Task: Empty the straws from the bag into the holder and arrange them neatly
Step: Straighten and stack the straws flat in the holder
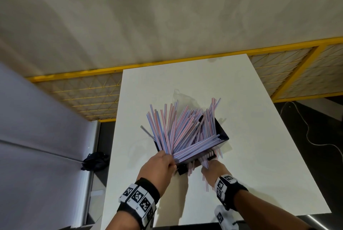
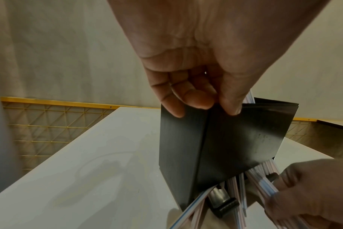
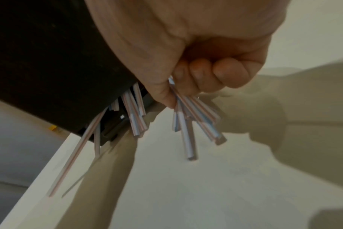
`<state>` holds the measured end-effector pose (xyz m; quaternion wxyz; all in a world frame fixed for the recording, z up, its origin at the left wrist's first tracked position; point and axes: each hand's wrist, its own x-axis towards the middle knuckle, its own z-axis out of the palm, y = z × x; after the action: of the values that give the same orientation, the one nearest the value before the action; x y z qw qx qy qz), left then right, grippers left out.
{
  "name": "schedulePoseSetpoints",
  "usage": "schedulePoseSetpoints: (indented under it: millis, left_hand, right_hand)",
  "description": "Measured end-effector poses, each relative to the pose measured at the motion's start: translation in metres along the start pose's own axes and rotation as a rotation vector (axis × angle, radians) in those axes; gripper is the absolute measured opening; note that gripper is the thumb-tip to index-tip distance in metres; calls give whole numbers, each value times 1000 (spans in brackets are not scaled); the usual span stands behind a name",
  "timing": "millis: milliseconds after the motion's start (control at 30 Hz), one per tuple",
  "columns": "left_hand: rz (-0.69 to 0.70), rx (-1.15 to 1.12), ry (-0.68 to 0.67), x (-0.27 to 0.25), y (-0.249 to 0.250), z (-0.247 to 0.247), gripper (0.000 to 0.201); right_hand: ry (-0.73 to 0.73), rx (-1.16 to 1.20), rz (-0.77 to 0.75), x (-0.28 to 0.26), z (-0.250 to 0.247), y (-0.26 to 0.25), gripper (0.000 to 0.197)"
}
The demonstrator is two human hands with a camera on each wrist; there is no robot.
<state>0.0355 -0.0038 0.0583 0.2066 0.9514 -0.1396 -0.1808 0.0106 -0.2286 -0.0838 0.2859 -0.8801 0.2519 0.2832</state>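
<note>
A black box holder (image 1: 221, 131) stands tilted on the white table (image 1: 259, 164), crammed with pink-and-blue striped straws (image 1: 178, 129) that fan out untidily above it. My left hand (image 1: 171, 163) pinches the holder's near top corner (image 2: 225, 139) between thumb and fingers (image 2: 194, 99). My right hand (image 1: 213, 169) is at the holder's lower front, fingers (image 3: 231, 74) curled round several straws (image 3: 196, 120). More straws (image 3: 135, 117) poke out from under the holder (image 3: 49, 69). A crumpled clear bag (image 1: 182, 97) lies behind the holder.
A yellow wire fence (image 1: 83, 96) runs behind the table. A dark cloth (image 1: 95, 160) lies on the floor at the left beside a grey panel (image 1: 37, 137). A cable (image 1: 306, 127) trails on the floor at the right.
</note>
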Motion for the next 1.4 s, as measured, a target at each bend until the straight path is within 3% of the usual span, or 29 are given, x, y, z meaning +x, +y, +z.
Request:
schedulePoseSetpoints:
  millis: [200, 433, 667, 1033, 1233, 1400]
  left_hand:
    - [-39, 18, 24, 0, 3, 3, 15]
    - [-41, -3, 24, 0, 0, 4, 14]
    - [-20, -11, 49, -3, -7, 6, 17]
    - [6, 0, 38, -2, -12, 3, 20]
    - [36, -100, 56, -5, -16, 2, 15]
    - [-15, -344, 175, -5, -20, -7, 14]
  right_hand:
    - [-104, -230, -70, -5, -2, 9, 31]
    - [-177, -267, -31, -11, -13, 29, 15]
    - [-215, -396, -100, -17, -24, 53, 31]
    - [-219, -748, -295, -51, -53, 102, 37]
    - [-129, -857, -507, -99, -108, 62, 35]
    - [-35, -640, -721, -136, -178, -15, 18]
